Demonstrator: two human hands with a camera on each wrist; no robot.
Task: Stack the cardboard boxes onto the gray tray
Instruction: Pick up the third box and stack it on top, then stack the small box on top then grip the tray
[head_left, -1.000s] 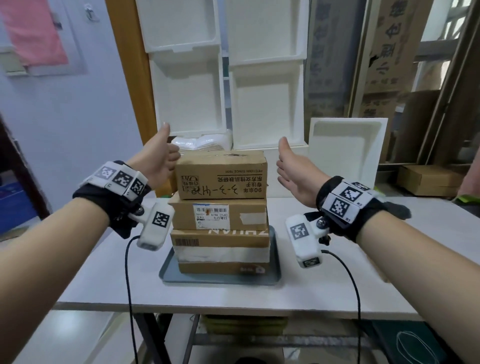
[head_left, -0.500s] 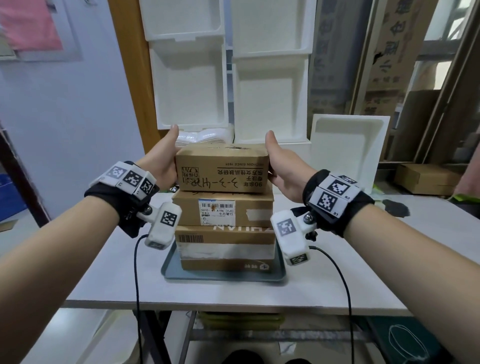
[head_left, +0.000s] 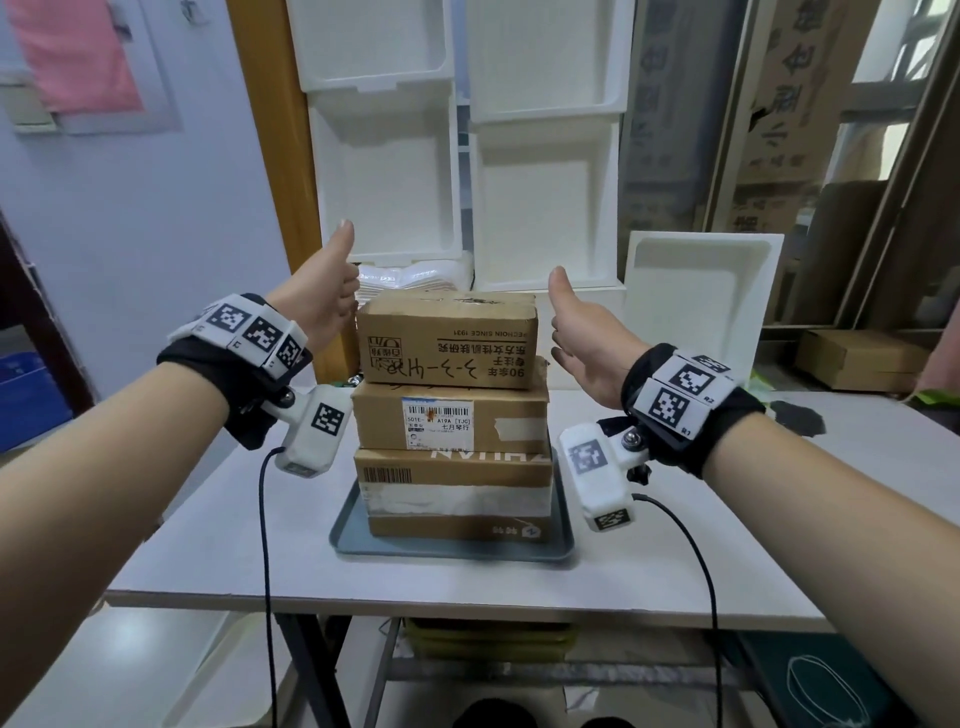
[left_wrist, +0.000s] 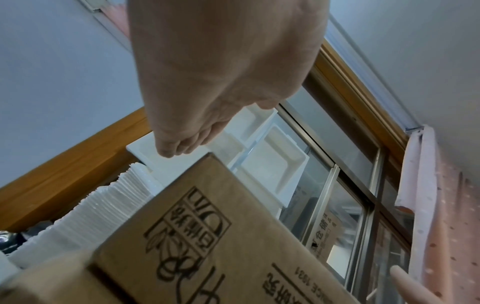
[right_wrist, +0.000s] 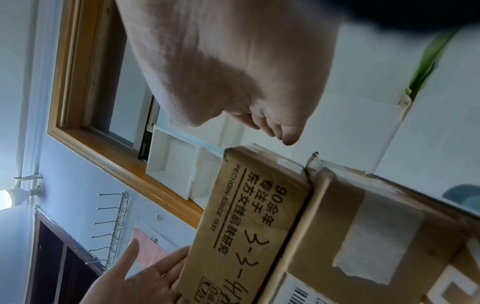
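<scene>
Brown cardboard boxes (head_left: 451, 415) — three stacked, printed, taped

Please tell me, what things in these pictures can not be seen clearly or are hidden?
- Head view: the far part of the gray tray is hidden by the boxes.
- Head view: the fingers of the left hand and right hand are behind the palms.
- Left wrist view: the top box is cut by the lower edge.
- Head view: small print on the middle box label is too small.
</scene>
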